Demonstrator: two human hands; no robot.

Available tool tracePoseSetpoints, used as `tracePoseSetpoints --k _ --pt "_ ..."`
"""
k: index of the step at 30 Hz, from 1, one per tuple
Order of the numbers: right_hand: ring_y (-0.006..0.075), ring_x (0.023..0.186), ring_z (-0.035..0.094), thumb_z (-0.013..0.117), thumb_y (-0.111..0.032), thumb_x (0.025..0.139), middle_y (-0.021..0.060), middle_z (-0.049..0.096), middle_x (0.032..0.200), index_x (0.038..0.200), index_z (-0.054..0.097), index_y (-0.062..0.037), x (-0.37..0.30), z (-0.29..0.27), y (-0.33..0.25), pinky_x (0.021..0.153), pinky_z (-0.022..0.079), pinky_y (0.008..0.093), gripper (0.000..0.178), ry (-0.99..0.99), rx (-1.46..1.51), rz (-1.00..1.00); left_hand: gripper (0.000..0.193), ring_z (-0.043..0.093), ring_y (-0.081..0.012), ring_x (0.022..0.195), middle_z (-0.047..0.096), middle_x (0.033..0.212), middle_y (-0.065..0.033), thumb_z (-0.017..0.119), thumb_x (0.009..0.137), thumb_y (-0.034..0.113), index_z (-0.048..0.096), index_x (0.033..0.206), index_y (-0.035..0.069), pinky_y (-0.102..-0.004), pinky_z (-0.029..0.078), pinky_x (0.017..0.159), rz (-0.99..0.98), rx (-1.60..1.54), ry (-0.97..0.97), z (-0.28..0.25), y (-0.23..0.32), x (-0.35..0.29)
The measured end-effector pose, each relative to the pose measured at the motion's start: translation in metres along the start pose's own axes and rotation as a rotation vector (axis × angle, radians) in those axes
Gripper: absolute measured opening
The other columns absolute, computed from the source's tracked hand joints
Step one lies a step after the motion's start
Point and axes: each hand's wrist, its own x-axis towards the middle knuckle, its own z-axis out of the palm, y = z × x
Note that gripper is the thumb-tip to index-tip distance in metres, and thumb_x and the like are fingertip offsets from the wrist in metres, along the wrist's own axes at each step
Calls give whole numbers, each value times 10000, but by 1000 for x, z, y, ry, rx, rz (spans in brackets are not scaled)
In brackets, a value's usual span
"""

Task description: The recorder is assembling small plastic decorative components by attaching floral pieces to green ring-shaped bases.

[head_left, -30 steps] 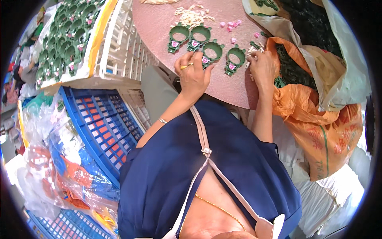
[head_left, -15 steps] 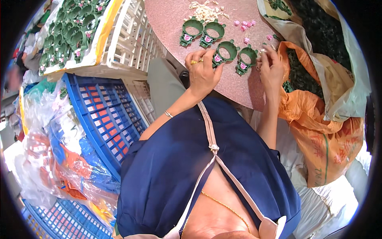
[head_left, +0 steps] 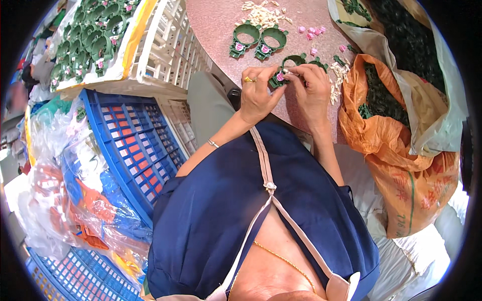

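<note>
While the pink round table (head_left: 216, 30) spread out beyond both hands, a blue slatted crate (head_left: 130, 135) lay well off to the left of the left hand (head_left: 257, 95), and an orange sack (head_left: 401, 165) of green parts slumped just right of the right hand (head_left: 312, 90). Both hands were closed together on one green ring piece (head_left: 281, 78), fingertips pinching it. Two finished green rings (head_left: 258, 40) lay just beyond them, and small pink beads (head_left: 309, 32) farther out.
</note>
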Motion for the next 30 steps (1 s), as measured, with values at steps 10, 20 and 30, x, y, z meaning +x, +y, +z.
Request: tracePoseSetpoints --k 10,20,30 --pt "251 878 613 765 -143 793 63 660 880 870 712 -66 -3 -11 -8 769 402 374 121 -83 -134 -7 614 606 -283 948 680 1105 -106 823 656 26 517 1188 26 -405 413 903 -48 25 -25 -3 0 -1" --pt "261 877 608 766 -162 791 66 657 889 879 701 -65 -5 -7 -7 766 399 380 146 -119 -180 -47 649 600 -261 926 646 1034 -93 833 634 33 580 1231 15 -390 432 889 21 -1 36 -2 -1 -1" --pt "267 851 603 751 -141 798 58 656 877 892 701 -82 1 -11 -9 746 391 385 122 -151 -103 3 626 604 -260 900 654 1011 -94 862 638 16 600 1207 16 -367 456 849 38 -5 92 -1 2 3"
